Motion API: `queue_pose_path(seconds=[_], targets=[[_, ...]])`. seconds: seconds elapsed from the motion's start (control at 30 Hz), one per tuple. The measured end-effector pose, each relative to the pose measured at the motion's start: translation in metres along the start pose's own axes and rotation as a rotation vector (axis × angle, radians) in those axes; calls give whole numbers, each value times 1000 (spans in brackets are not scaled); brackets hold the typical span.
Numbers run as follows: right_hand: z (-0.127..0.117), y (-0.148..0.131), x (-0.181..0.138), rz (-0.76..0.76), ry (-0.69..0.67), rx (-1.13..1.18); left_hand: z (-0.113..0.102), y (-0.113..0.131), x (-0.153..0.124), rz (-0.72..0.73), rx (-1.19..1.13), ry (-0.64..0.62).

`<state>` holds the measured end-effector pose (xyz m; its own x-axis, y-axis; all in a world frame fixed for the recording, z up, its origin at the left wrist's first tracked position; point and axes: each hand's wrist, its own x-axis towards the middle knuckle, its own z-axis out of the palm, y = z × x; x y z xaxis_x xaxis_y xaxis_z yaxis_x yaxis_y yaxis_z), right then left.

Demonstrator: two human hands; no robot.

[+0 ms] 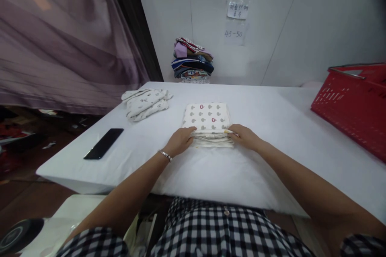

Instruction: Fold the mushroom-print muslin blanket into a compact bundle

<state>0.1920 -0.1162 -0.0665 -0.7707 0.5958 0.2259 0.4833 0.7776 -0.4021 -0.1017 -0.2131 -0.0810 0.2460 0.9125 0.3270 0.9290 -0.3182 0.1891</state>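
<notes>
A folded white cloth (208,117) with grey and red prints lies on the white-covered table in front of me, its layers stacked toward my side. At its near left corner, my left hand (180,140) pinches the edge of the upper layers, thumb on top. My right hand (245,136) grips the near right corner in the same way. Both hands are closed on the cloth, and the fingertips under the layers are hidden. A second white cloth (147,103) with small dark prints lies loosely bundled to the far left of my left hand.
A black phone (104,143) lies near the table's left edge. A red plastic basket (352,104) stands at the right. Against the wall is a pile of folded clothes (193,62), with paper notes (237,10) above. A purple curtain (60,40) hangs at the left.
</notes>
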Motion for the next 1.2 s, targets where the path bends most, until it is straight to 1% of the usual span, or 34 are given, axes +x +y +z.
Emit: queue_pose_path(seconds=[0.13,0.23,0.33,0.4,0.47,0.6,0.7,0.77,0.87,0.93,1.0,1.07,1.2], targets=[[0,0,-1,6,-3,46,5,11,-5,137,110,130],[1,1,-2,-4,2,75,11,27,-7,238,200,237],[1,3,-2,-8,14,97,18,43,-5,389,251,326],[1,3,-1,-4,23,116,22,53,-2,494,285,307],[1,2,0,11,33,150,25,62,5,533,322,243],[0,3,1,77,41,241,27,73,23,415,366,150],[1,7,-2,138,79,316,29,76,32,367,345,107],[4,12,-5,157,163,345,30,77,35,329,288,89],[10,16,-15,177,322,327,28,78,36,223,171,77],[16,16,-23,216,373,296,25,79,36,154,101,70],[21,11,-29,212,352,257,22,80,37,108,44,61],[24,5,-34,156,305,197,20,81,39,79,1,53],[25,-8,-31,56,213,-25,18,79,44,37,-66,-11]])
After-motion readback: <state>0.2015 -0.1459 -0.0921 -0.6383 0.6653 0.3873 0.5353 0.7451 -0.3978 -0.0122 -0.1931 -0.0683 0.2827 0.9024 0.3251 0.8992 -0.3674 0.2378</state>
